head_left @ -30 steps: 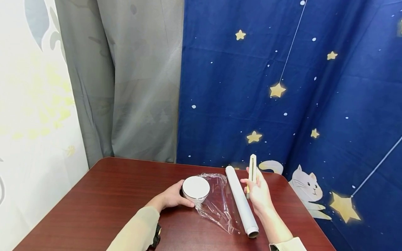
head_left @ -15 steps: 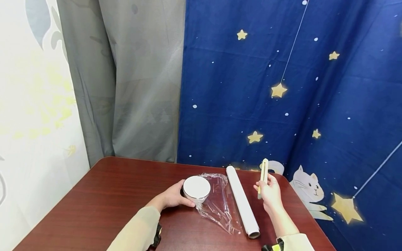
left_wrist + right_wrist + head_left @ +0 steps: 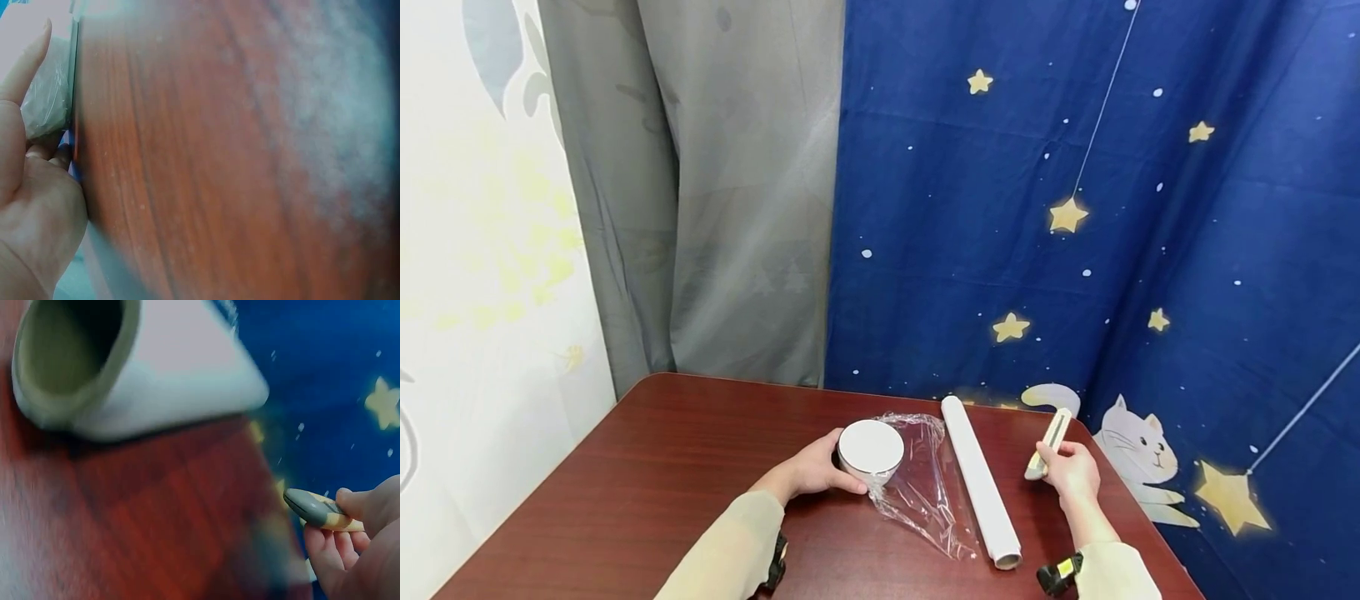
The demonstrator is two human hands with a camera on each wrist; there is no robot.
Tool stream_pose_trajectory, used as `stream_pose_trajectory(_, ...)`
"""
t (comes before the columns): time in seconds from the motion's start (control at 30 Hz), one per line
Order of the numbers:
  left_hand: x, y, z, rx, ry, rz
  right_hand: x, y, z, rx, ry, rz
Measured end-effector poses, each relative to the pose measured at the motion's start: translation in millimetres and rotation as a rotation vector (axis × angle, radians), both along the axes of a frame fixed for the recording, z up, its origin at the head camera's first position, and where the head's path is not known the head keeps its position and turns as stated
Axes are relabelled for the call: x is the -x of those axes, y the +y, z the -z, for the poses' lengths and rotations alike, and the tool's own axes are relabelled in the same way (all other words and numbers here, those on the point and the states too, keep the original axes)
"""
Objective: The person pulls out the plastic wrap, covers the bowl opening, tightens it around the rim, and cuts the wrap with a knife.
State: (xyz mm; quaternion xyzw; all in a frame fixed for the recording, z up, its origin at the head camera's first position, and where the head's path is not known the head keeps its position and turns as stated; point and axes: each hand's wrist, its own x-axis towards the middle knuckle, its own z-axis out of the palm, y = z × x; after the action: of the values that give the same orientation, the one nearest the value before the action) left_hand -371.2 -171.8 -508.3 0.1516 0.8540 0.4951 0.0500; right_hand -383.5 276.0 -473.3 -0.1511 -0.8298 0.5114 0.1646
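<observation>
My left hand [image 3: 812, 468] holds a white round bowl [image 3: 871, 446] by its left side, thumb along the front. Clear plastic wrap [image 3: 925, 492] clings to the bowl's lower front and spreads crumpled to the right across the table. In the left wrist view, the wrapped side of the bowl [image 3: 50, 103] shows beside my thumb. My right hand [image 3: 1073, 473] pinches a cream utility knife [image 3: 1054, 429] with a grey end, above the table's right side. The right wrist view shows the utility knife [image 3: 315, 509] between thumb and fingers; no blade is visible.
A white roll of plastic wrap [image 3: 981, 483] lies lengthwise between the two hands, its hollow core facing me. Beneath everything is a dark red wooden table [image 3: 700, 450]. Behind it hang a grey curtain [image 3: 745, 208] and a blue starry curtain [image 3: 940, 208].
My right hand has moved right, away from the roll, and lower, with the utility knife tilting over toward the table. The left hand, bowl and roll have stayed in place.
</observation>
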Motion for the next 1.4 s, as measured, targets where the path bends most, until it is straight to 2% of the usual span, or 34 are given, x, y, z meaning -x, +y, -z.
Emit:
stream_pose_trajectory(0.2, -2.7, -0.7, -1.5, -0.010, 0.003, 0.003, 3.1, 12.3, 13.7, -0.322, -0.087, 0.058)
stream_pose_trajectory(0.37, -2.5, -1.0, -1.9, -0.008, 0.007, 0.003, 3.9, 17.7, 20.1, -0.439, -0.174, 0.032)
stream_pose_trajectory(0.5, -2.7, -0.5, -2.6, -0.013, 0.006, 0.004, 2.4, 19.6, 22.0, -0.511, -0.202, 0.004)
stream_pose_trajectory(0.87, -2.1, -1.1, -3.4, -0.005, -0.014, 0.001, 0.9, 20.1, 21.1, -0.589, -0.191, -0.005)
stream_pose_trajectory(1.07, -0.5, -1.7, -3.9, -0.016, -0.025, -0.001, -0.8, 16.2, 17.5, -0.498, -0.169, 0.017)
stream_pose_trajectory(1.23, -2.0, -2.6, -5.5, -0.035, -0.022, 0.003, 1.8, -4.3, 7.4, -0.432, -0.054, -0.003)
stream_pose_trajectory(1.4, -3.1, -2.3, -6.0, -0.039, -0.024, 0.006, 4.6, -43.6, -11.9, -0.432, 0.105, -0.129)
